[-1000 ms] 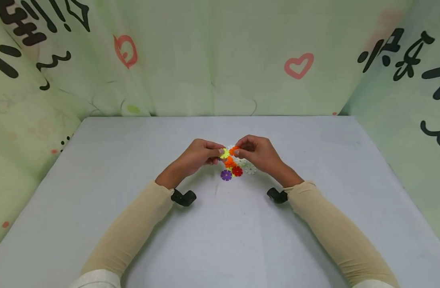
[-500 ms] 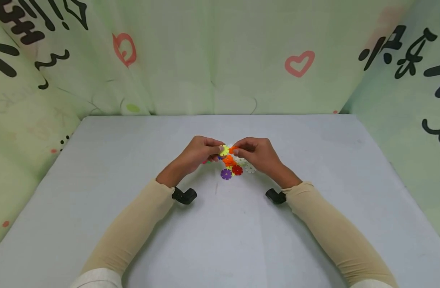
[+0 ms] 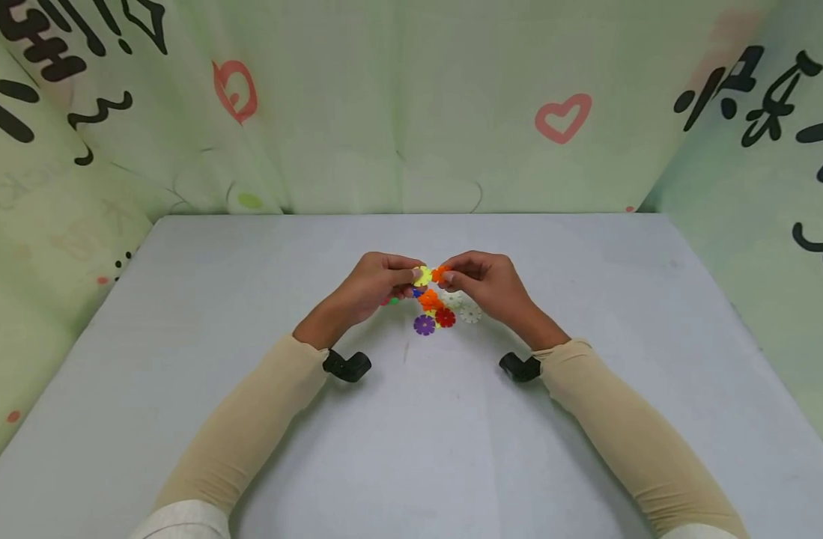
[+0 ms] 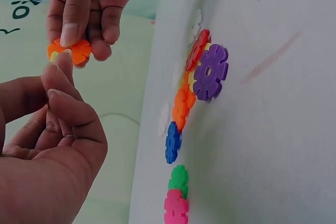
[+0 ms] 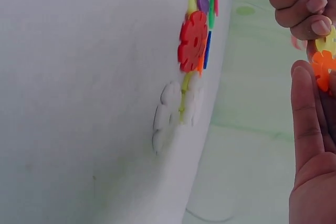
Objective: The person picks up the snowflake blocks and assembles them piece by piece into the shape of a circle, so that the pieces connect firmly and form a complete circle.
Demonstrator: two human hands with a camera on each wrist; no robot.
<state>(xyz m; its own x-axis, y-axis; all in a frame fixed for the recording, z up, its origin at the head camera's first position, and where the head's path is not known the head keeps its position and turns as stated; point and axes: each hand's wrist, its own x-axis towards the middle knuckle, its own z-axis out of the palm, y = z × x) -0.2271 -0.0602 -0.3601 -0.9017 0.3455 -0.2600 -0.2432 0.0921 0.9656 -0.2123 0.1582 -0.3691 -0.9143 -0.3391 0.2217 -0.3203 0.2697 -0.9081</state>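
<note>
- With 12 o'clock pointing away from the person, the left hand [image 3: 384, 279] is at 9 o'clock from the held discs, its thumb and forefinger pinched on a yellow disc [image 3: 422, 276], the other fingers curled in.
- The right hand [image 3: 485, 281], at 3 o'clock, has its thumb and fingers clamped on an orange disc [image 4: 80, 51].
- Both discs are above the table [image 3: 451, 434], between the hands, edges meeting; whether they interlock I cannot tell.
- On the table at 6 o'clock from the pair lie a purple disc [image 3: 424, 325], a red disc [image 3: 445, 318] and an orange piece [image 3: 430, 300].
- White discs [image 3: 471, 313] lie at 4 o'clock.
- A blue disc [image 4: 172, 142] lies at 7 o'clock.
- A green disc [image 4: 178, 179], overlapping a pink disc [image 4: 174, 206], is at 8 o'clock, partly behind the left hand.
</note>
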